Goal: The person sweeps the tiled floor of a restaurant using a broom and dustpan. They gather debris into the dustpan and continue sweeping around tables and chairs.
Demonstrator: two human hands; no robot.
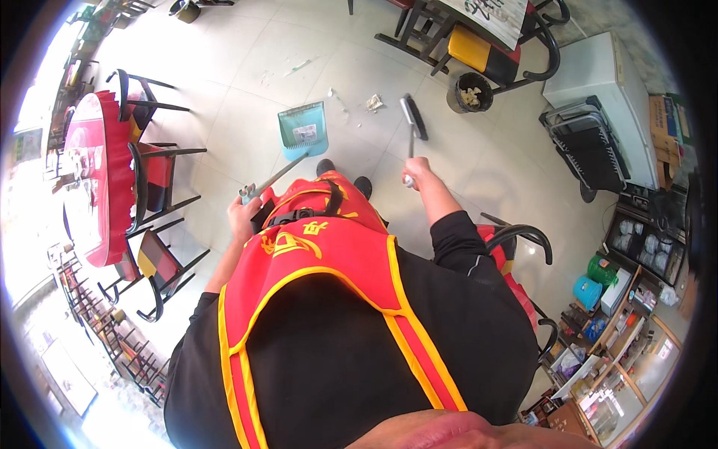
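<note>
My left hand [242, 218] is closed around the upper end of a long-handled dustpan [320, 147]. Its light blue pan rests on the tiled floor ahead of my shoes, with a label inside it. In my right hand [416, 170] is the grey handle of a broom [409, 112], its dark bristles down on the floor to the right of the pan. Between the two lie a crumpled pale scrap [374, 102] and small bits of litter [331, 92]. Farther off, a thin pale strip [298, 67] lies among more scattered bits.
A round table with a red cloth [119, 179] and several chairs [160, 261] stands at left. A lined bin [470, 93] holding crumpled paper sits by a yellow-seated chair [468, 46]. At right are a white chest-like appliance [589, 73], a folded black chair [589, 149] and crowded shelves.
</note>
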